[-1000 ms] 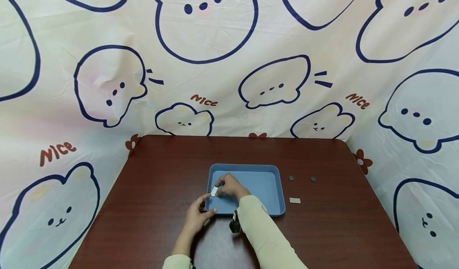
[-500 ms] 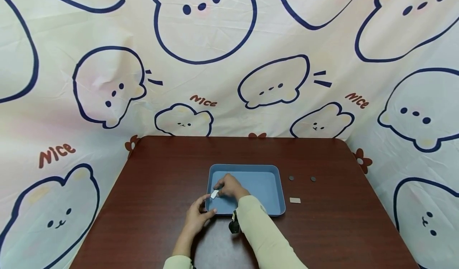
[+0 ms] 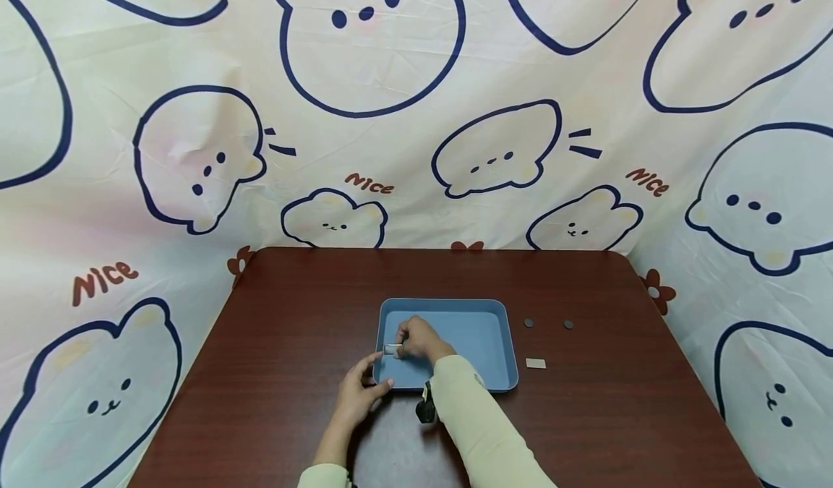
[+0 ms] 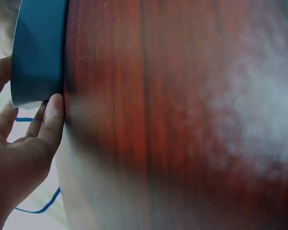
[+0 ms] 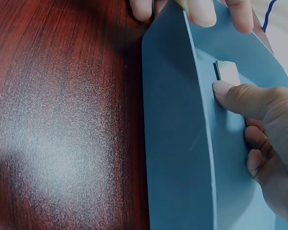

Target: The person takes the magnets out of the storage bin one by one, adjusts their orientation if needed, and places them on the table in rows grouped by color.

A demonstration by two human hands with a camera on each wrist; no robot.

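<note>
In the head view a blue tray (image 3: 455, 304) lies on the table. My right hand (image 3: 419, 337) reaches into its left part and pinches a small white rectangular piece (image 3: 391, 349) between thumb and fingers. The right wrist view shows the thumb on the near end of this white piece (image 5: 228, 72), which has a dark edge and sits low over the tray floor. My left hand (image 3: 358, 390) grips the tray at its front left corner. From the left wrist, its thumb (image 4: 53, 115) shows against the tray's outer wall (image 4: 38, 52), with the other fingers round the corner.
To the right of the tray a pale rectangular piece (image 3: 536, 364) lies flat on the brown table (image 3: 312, 300). Beyond it are two small dark round discs (image 3: 528, 323). A cloth with bear drawings (image 3: 416, 141) hangs behind the table and along its sides.
The white piece has turned in my right hand, from slanting steeply to lying crosswise, and shows less of its face. My left hand and the tray have stayed in place.
</note>
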